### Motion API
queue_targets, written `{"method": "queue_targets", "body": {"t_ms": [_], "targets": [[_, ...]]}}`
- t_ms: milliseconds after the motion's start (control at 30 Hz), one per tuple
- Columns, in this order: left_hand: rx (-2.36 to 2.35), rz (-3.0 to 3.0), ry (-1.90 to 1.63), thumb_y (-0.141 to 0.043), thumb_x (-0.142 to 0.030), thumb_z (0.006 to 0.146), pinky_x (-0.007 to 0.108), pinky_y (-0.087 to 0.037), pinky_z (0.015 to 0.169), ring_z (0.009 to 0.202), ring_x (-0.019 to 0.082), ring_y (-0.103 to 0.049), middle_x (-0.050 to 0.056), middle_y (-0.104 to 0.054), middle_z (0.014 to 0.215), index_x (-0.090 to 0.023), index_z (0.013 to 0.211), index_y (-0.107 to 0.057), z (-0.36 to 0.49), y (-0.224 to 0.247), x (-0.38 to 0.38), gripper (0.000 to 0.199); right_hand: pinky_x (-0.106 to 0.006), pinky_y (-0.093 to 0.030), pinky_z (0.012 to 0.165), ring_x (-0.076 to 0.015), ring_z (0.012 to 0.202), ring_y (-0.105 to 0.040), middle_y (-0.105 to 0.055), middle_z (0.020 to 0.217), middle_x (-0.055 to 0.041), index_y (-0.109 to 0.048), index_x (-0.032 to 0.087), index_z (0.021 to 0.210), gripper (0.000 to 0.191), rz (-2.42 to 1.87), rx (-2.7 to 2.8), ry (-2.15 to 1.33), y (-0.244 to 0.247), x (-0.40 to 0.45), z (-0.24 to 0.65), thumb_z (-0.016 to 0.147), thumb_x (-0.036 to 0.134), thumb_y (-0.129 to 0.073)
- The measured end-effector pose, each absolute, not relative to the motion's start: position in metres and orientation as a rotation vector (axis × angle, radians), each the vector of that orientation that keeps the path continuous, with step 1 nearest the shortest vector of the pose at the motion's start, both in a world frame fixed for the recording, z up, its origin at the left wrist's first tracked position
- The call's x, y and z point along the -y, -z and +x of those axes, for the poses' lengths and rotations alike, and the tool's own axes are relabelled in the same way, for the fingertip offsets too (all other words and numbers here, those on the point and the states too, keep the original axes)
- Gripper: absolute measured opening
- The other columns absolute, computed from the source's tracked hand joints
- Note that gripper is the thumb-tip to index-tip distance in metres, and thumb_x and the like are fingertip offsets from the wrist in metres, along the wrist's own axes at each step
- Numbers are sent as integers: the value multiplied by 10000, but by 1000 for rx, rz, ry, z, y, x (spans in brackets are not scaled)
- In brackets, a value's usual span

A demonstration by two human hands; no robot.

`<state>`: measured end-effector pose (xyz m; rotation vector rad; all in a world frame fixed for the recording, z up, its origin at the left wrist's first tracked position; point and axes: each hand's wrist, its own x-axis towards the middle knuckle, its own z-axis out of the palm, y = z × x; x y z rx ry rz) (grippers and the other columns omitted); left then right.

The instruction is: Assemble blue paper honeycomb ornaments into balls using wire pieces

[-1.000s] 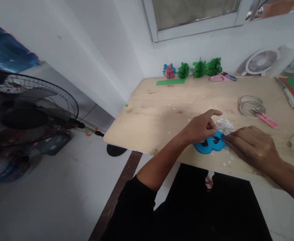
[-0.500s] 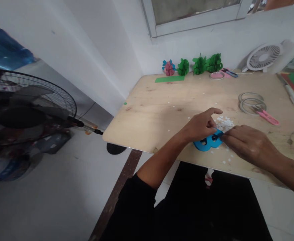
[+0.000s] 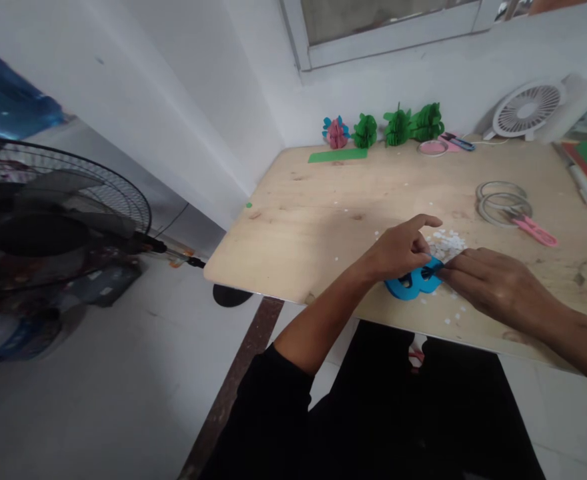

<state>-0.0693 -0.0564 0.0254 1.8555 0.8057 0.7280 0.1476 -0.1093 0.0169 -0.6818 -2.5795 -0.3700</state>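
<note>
One table (image 3: pixel 293 223) lies before us. At its near side we see the right hand (image 3: pixel 496 281), fingers together at the right end of the blue cutout (image 3: pixel 416 291); what they clamp, we cannot tell. The left hand (image 3: pixel 399 250) has its thumb clamped on the cutout's upper edge. Beyond lie pink snips (image 3: pixel 538 232) and tiny white bits (image 3: pixel 448 244).

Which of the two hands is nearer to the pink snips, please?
Right. The right hand is on the near side of the pink snips, apart from them; the left hand is farther off to their left, at the blue piece.
</note>
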Motion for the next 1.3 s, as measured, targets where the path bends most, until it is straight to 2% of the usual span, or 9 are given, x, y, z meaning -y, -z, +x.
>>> {"method": "queue_targets", "body": {"t_ms": [233,333,467,600,800,933,1100,1300], "targets": [[-813,1822,-731,-612,-82,711,254,-491,703,707,124,-622,-26,-643,756,-163,1275,-518,-71,-25,57,578,-374,-494,715,-217,813,-615,-692,877,-80,-651,168,1101,234,-657,2565,391,-11,112,151,946,61,-511],[-811,1793,-732,-618,-74,710,257,-490,712,703,124,-619,-22,-646,751,-151,1289,-513,-72,-25,57,593,-389,-504,724,-224,805,-617,-695,863,-92,-670,165,1082,232,-681,2580,356,-9,116,153,935,57,-527],[-808,1739,-741,-617,-44,705,252,-484,706,687,115,-603,-31,-630,727,-126,1290,-512,-72,-26,58,600,-399,-525,753,-220,807,-649,-716,861,-71,-705,220,1034,215,-758,2550,208,-7,120,156,946,110,-542],[-788,1649,-752,-627,-36,702,235,-477,676,678,104,-602,-39,-626,731,-142,1264,-537,-73,-26,59,580,-373,-545,708,-211,782,-691,-737,844,-31,-725,269,978,140,-802,2298,32,-16,123,154,905,184,-639],[-758,1545,-754,-671,-60,702,231,-490,672,683,99,-613,-24,-641,747,-138,1175,-616,-72,-26,64,482,-344,-515,566,-218,728,-687,-739,827,-38,-731,270,923,119,-1158,1951,-163,-30,118,146,911,289,-614],[-729,1532,-747,-697,-68,702,224,-482,675,680,89,-597,-26,-632,750,-137,1142,-649,-71,-28,67,449,-306,-448,504,-188,654,-643,-703,744,-25,-746,253,931,174,-1297,1804,-264,-26,109,140,885,372,-628],[-726,1550,-733,-709,-66,710,209,-477,665,688,86,-589,-22,-631,764,-154,1127,-679,-71,-30,70,427,-307,-477,542,-184,637,-642,-725,744,-26,-766,242,924,228,-1393,1648,-468,-24,102,133,824,426,-676],[-735,1587,-744,-687,-51,725,199,-485,658,685,82,-588,-22,-628,762,-172,1098,-701,-71,-28,71,392,-305,-470,517,-189,630,-647,-740,741,-34,-766,233,849,338,-1399,1526,-781,-21,99,132,765,557,-721]]}}
